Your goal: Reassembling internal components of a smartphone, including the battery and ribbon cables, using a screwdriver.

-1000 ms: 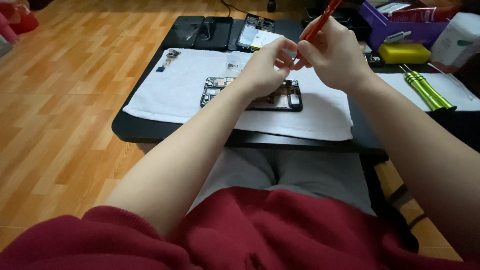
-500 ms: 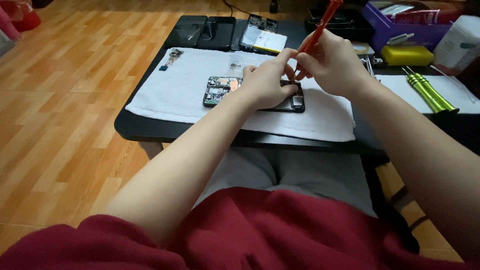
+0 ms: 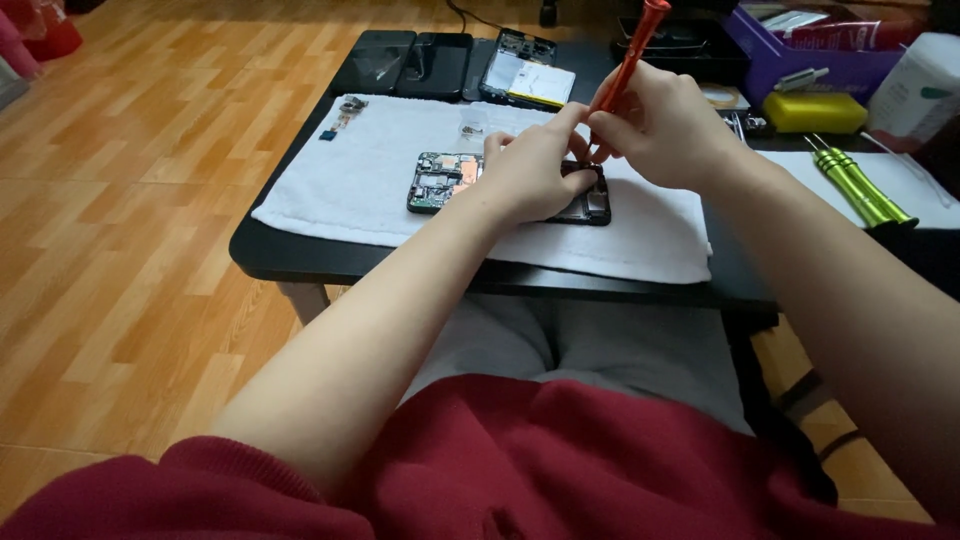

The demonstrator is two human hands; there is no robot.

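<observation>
Right hand: fingers pinched closed around an orange screwdriver, held nearly upright, tip down among the fingers of both hands.
Left hand: resting on the opened phone, fingers curled over its middle; whether they pinch anything cannot be told.
Opened phone: lies flat on a white towel, circuit boards showing (right end partly hidden by the hands).
Towel: spread on a low black table.
Behind the towel: two dark phone panels.
Right side: green screwdrivers, yellow box.
</observation>
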